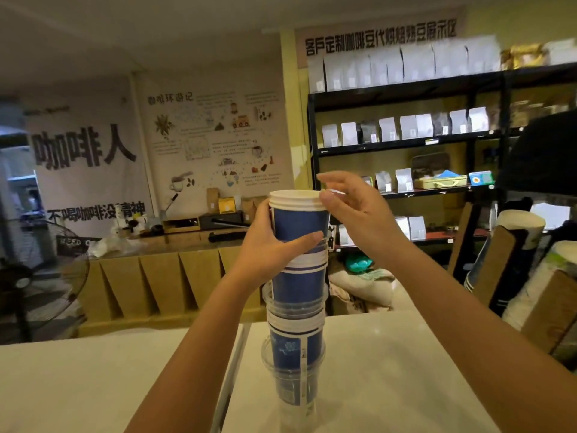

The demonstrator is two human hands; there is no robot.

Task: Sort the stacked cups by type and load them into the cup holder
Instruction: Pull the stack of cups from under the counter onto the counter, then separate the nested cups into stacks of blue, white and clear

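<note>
The mixed cup stack [296, 292] stands mid-frame on the white counter [390, 370]: light, thin-walled, tippy, nested tight, I'd guess. My left hand [274, 245] wraps its upper blue cups; my right hand [349, 201], fingers apart, touches the top rim, the best place to peel one free.

White table [390, 370] in foreground, seam [232, 364] running down left of centre. Tall stack of cups [296, 307], blue paper and clear plastic mixed, stands upright on it, just right of seam.
</note>
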